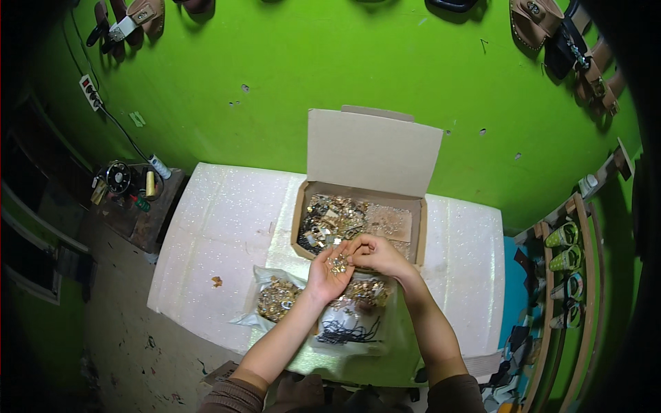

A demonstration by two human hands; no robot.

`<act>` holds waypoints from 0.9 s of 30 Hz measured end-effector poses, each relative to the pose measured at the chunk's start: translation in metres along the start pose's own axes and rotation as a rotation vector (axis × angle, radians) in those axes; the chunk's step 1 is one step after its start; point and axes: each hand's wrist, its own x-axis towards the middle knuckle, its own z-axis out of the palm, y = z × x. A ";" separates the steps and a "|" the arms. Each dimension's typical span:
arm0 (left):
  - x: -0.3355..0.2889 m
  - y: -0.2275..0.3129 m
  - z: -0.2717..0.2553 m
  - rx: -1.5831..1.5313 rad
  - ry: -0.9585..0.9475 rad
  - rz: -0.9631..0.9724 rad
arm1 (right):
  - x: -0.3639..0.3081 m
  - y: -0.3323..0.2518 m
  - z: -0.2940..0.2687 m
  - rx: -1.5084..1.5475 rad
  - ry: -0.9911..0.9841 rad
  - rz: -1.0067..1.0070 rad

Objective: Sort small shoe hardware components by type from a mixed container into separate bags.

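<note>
My left hand (319,278) lies palm up, cupped around a small heap of shiny gold and silver metal fittings (337,264). Above that palm, my right hand (379,255) has its thumb and fingertips pinched together at the heap; whatever is between them is too small to make out. Just beyond both hands stands an open cardboard box (375,144), its lid up. Mixed metal ornaments (329,215) fill its left part, and smaller pieces (389,221) lie on the right. Closer to me, a clear plastic bag (275,299) holds gold fittings, beside another with ornaments (372,292) and black cords (348,332).
A glittery white covering (220,241) lies over the table. At left, a small wooden stand (148,224) bears thread spools and tools. Sandals hang on the green wall (275,69), and a wooden rack (585,275) with green footwear stands at right.
</note>
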 end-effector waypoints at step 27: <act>-0.102 0.128 -0.090 0.318 0.021 -0.162 | 0.027 0.107 0.235 1.039 0.709 0.161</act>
